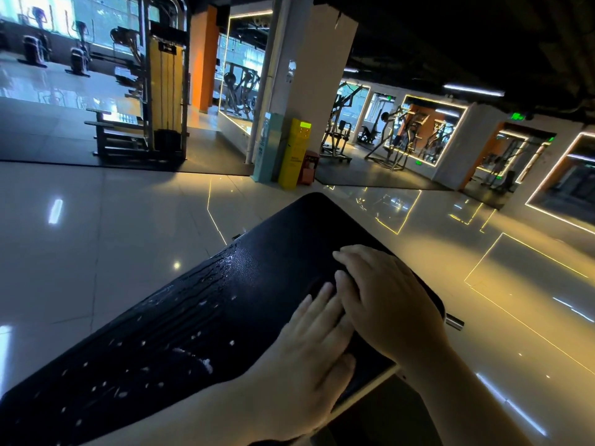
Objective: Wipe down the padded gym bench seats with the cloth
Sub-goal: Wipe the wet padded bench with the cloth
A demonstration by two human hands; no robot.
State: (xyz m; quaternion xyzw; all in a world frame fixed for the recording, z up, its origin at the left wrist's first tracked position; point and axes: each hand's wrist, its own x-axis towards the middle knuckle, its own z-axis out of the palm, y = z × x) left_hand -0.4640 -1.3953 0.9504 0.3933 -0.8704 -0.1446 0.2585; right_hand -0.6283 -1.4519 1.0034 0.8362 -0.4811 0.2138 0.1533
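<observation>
The bench pad's (257, 284) near right part is taken up by the left hand (309, 355) and the right hand (383, 300), while its wet left stretch and far end are left free, flanked by open floor (96, 236).

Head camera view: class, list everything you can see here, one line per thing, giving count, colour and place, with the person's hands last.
padded bench: one, black, centre foreground, wet streaks and droplets on its left part
metal bar end: one, silver, at the bench's right edge
floor: glossy pale tiles, around the bench
pillar: one, white, centre background
yellow cabinet: one, at the pillar's foot
teal cabinet: one, left of the yellow one
cable machine: one, grey frame, left background
weight machines: several, grey, right background
cloth: cannot be made out
left hand: one, flat on the bench
right hand: one, flat, overlapping the left hand's fingers
</observation>
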